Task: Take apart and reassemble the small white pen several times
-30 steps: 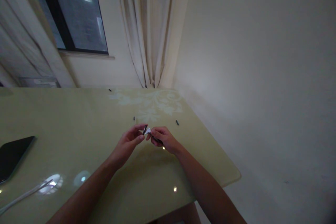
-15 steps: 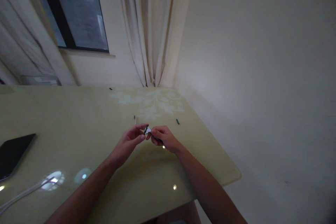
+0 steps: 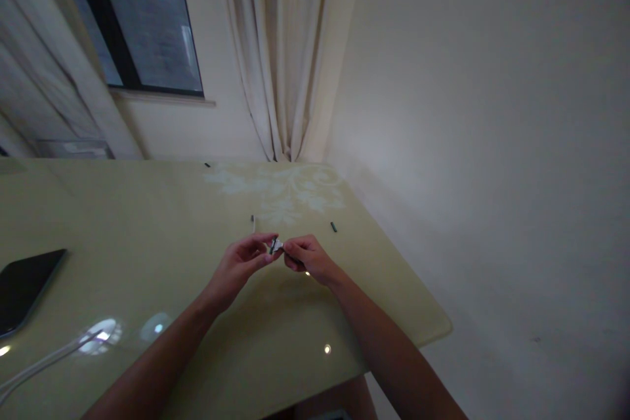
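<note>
My left hand [image 3: 241, 267] pinches the dark bar at the end of a small silver-and-black razor-like piece [image 3: 276, 246] between thumb and fingers. From the other side, my right hand [image 3: 308, 256] is closed around the handle end of the same piece, and its fingers hide most of it. Both hands are close together over the table. Just beyond them stands a thin white stick with a dark tip [image 3: 252, 219], its lower part behind my left hand. A short dark strip [image 3: 333, 227] lies to the right.
The pale green glossy table [image 3: 394, 302] has a rounded right corner near a plain wall. At left lie a black tablet-like device [image 3: 29, 289] and a white cable [image 3: 54, 356]. Another small dark piece [image 3: 207, 165] rests at the far edge, below the curtain [image 3: 280, 65].
The held piece has turned slightly, so its dark bar faces me more. My right fingers have drawn slightly back from it; both hands otherwise stay in place.
</note>
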`<state>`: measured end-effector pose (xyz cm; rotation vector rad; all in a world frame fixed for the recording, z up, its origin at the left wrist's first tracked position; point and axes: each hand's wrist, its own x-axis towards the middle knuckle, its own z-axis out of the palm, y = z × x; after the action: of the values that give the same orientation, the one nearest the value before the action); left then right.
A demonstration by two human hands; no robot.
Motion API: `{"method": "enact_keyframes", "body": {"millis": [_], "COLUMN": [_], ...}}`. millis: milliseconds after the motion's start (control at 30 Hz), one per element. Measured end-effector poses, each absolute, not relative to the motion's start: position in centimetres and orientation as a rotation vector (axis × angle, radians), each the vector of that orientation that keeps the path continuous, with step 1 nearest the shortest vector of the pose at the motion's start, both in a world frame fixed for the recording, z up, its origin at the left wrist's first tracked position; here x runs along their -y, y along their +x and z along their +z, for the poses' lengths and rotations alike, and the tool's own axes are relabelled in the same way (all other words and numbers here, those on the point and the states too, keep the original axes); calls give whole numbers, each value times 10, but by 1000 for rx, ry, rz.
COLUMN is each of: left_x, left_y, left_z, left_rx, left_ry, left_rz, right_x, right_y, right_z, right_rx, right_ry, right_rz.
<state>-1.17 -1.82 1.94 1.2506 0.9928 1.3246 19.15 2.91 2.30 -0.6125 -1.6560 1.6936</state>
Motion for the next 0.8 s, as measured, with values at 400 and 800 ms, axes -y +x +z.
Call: {"method": "enact_keyframes", "body": {"millis": [400,800], "left_x": [20,19], "left_y": [-8,-11], "left_z": [24,26], "left_rx": [-1051,-1136], "left_ry": [1211,1250], "left_rz": [1341,1324], "right_x": [-28,-27], "right_y": [191,186], "right_z": [21,18], "right_rx": [1700,1867], "right_ry": [-634,-705], "right_rz": [1671,1280]}}
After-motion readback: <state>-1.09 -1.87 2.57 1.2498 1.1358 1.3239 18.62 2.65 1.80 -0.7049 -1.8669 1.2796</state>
